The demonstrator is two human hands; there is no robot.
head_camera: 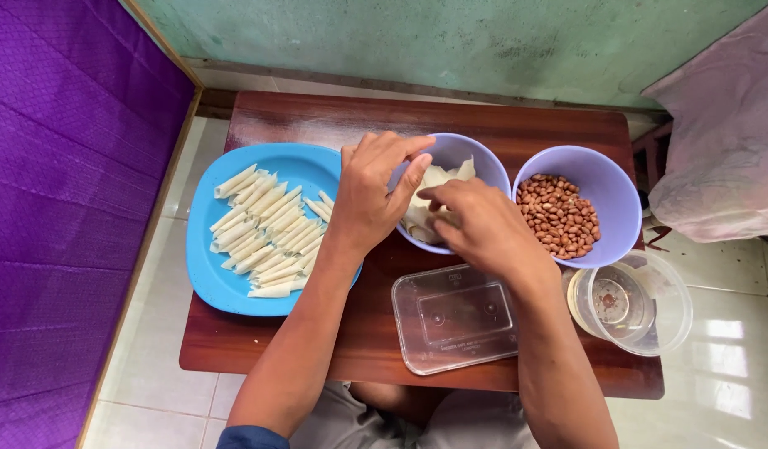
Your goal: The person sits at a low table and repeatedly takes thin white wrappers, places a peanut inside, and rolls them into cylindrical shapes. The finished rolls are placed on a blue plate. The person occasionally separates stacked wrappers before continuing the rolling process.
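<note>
both hands over the middle bowl [475, 158] of pale wrappers [438, 187]. left hand [371, 195] fingers pinched on a sheet's top edge, right hand [475, 224] fingers pressed into the stack, likely steadying it to peel one off. two purple bowls, one with peanuts [558, 216]. blue plate [234, 283] holds roughly thirty rolls [263, 233] in rows. clear lid [455, 316], one tub [633, 303] on the worktop [351, 349].

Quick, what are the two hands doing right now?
Left hand: fingers pinched on a thin wrapper sheet over the bowl.
Right hand: in the same bowl, fingers on the sheets; grip cannot be told.
</note>
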